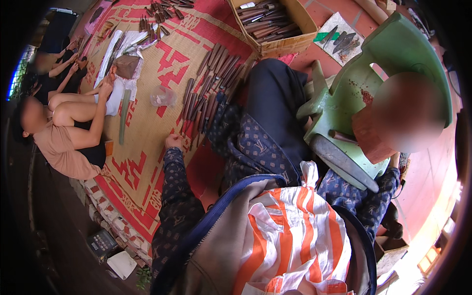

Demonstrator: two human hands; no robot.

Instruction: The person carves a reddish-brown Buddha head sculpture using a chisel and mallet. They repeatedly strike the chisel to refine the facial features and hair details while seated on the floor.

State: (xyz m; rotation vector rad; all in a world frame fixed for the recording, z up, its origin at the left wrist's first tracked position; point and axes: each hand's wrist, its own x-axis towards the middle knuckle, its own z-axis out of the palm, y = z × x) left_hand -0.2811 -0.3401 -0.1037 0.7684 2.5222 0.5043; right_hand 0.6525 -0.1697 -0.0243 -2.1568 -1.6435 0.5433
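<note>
My left grip (173, 141) beside brown handles (206, 87)
I cannot tell whether it, or my right grip (395, 160) near the green chair (413, 44), is closed.

A clear plastic cup (163, 96) is on the patterned mat (152, 132), near a long green strip (125, 115). Lower left, a dark box (102, 244) lies near a white sheet (121, 264) and perhaps a plant (143, 278).

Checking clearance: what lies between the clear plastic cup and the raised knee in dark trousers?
Woven mat, then wooden-handled tools; the head view shows this.
</note>
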